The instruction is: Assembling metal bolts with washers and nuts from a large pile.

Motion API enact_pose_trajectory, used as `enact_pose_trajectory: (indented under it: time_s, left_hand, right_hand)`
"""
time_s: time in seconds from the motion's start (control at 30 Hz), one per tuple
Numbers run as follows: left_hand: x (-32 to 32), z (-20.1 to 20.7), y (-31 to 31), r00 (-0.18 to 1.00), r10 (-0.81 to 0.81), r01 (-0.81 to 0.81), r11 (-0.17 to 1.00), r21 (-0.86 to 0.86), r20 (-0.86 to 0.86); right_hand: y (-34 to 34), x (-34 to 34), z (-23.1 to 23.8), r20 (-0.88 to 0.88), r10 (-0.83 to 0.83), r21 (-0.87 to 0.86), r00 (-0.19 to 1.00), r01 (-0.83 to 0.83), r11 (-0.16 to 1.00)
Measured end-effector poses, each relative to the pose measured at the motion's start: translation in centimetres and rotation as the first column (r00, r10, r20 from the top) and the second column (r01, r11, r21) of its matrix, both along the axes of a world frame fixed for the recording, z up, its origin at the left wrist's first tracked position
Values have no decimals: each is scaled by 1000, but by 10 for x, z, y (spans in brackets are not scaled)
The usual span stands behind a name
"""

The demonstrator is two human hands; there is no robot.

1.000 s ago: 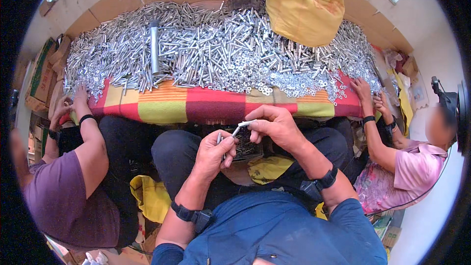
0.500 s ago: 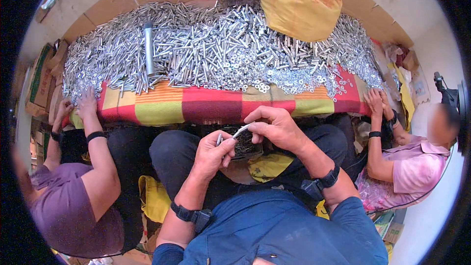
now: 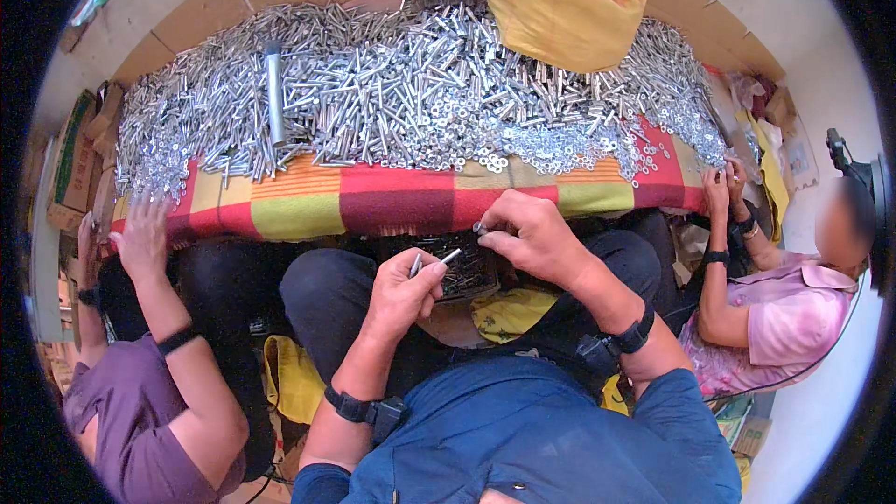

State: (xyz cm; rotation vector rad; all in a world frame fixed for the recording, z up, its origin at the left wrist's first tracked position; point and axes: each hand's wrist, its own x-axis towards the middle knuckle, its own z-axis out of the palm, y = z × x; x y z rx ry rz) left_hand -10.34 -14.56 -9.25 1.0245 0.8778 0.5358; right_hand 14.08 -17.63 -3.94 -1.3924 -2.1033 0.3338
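My left hand (image 3: 401, 297) is closed on a slim metal pin (image 3: 451, 257) that points up to the right from thumb and fingers. A second metal pin (image 3: 415, 266) pokes out between its fingers. A short gap away, my right hand (image 3: 534, 241) pinches a small metal ring (image 3: 480, 228), perhaps a washer or nut, between thumb and forefinger. Both hands are above my lap, in front of a checkered blanket (image 3: 299, 212). On the blanket lies a wide heap of metal pins (image 3: 373, 93), with loose washers (image 3: 560, 145) along its near edge.
A grey metal tube (image 3: 274, 98) lies on the heap, and a yellow cloth bag (image 3: 565, 9) rests at its back. Below my hands, a container of metal parts (image 3: 467, 275) shows between my knees. Co-workers in purple (image 3: 149, 411) and pink (image 3: 747, 327) sit on either side.
My right hand has drawn away from the pin in my left hand, which now shows its bare tip. The left co-worker's hands have moved back from the heap.
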Motion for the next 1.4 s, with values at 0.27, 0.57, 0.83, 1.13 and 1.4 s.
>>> enact_pose_trajectory:
  time_s: [0.27, 0.57, 0.83, 1.13, 1.4]
  left_hand:
    - [1, 0, 0, 1000, -4, 4, 1000, -8, 14]
    - [2, 5, -1, 993, -108, 109, 994, 10, -57]
    - [4, 3, -4, 992, -115, 116, 993, 14, -46]
    - [1, 0, -2, 992, -115, 117, 993, -27, 47]
    - [-1, -7, -2, 990, -72, 85, 990, -110, 124]
  right_hand:
    - [-8, -24, -20, -739, -496, -623, 456, -182, 761]
    - [-16, -27, -32, -504, -403, -759, 764, -169, 628]
    - [-29, -34, -15, -609, -490, -708, 624, -148, 690]
    - [-26, -22, -27, -691, -577, -714, 436, -285, 640]
    - [-22, -41, -18, -720, -477, -676, 504, -354, 646]
